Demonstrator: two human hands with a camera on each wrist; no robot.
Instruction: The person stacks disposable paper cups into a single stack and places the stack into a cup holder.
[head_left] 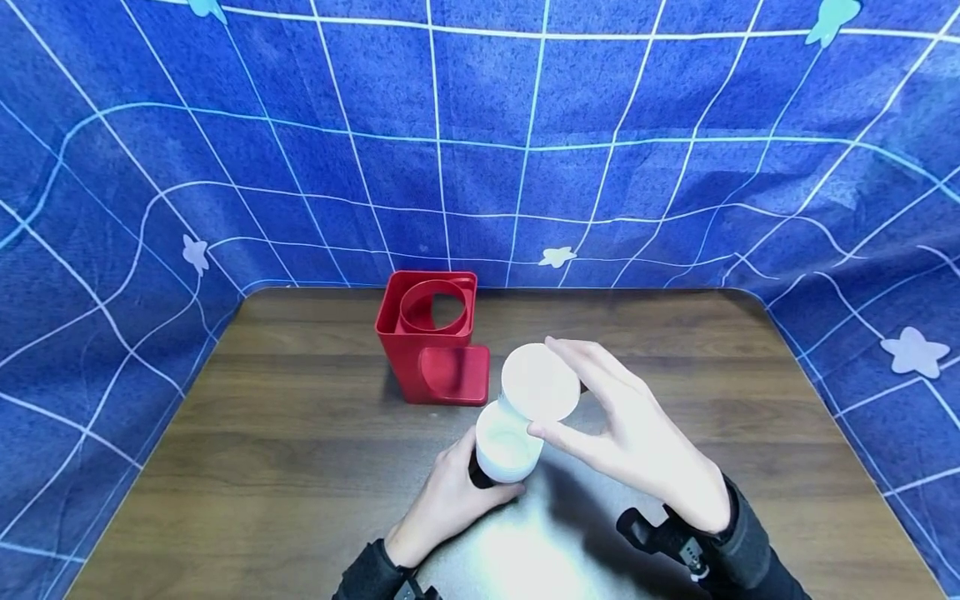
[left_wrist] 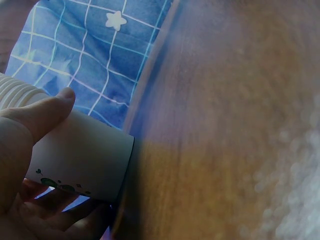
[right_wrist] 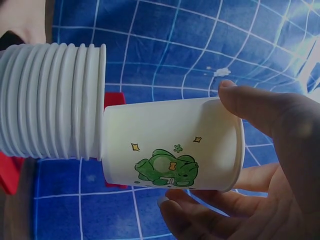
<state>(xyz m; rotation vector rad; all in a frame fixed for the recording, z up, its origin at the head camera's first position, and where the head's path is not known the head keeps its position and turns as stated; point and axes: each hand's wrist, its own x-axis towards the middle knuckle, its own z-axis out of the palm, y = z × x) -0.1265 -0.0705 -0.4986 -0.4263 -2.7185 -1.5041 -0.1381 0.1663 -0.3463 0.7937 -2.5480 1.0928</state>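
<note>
My left hand [head_left: 453, 492] grips a stack of white paper cups [head_left: 508, 446] standing low over the table. In the left wrist view its thumb lies along the side of the bottom cup [left_wrist: 85, 150], which has a green print. My right hand [head_left: 630, 417] holds a single paper cup [right_wrist: 175, 145] near its rim, between thumb and fingers. This cup bears a green bear and small yellow stars. Its narrow base is close to the top rim of the stack [right_wrist: 55, 100], slightly offset; whether they touch I cannot tell.
A red square holder [head_left: 401, 358] with a round ring inside its top and a small tray at its front stands behind the hands, to the left. The wooden table [head_left: 300, 467] meets a blue grid-patterned cloth [head_left: 480, 167] with stars at the back and sides.
</note>
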